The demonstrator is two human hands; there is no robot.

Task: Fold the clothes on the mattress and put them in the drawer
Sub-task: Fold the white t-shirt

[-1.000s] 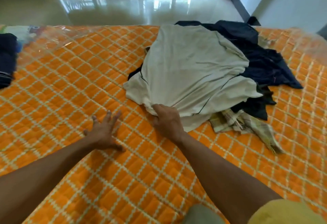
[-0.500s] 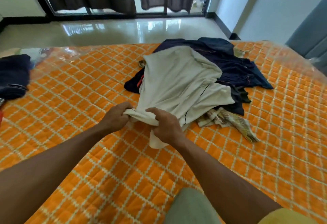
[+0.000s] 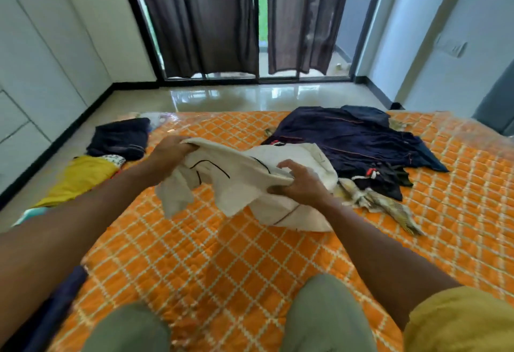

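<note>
Two hands are seen, a left hand [image 3: 169, 154] and a right hand [image 3: 299, 185]. One cream garment [image 3: 250, 185] is counted, one navy garment [image 3: 353, 140], one black garment [image 3: 383, 182] and one checked cloth [image 3: 381, 204]. One folded dark garment [image 3: 119, 139] and one yellow garment [image 3: 78, 179] are counted. One mattress [image 3: 222, 262] and two curtains [image 3: 205, 18] are seen.

sleeve [image 3: 459, 321]: mustard yellow, short | trousers [image 3: 319, 315]: grey-green | forearms bare

Near mattress [image 3: 222, 268] lies bare — dark clothes pile [image 3: 358, 146] crowds beyond.
</note>
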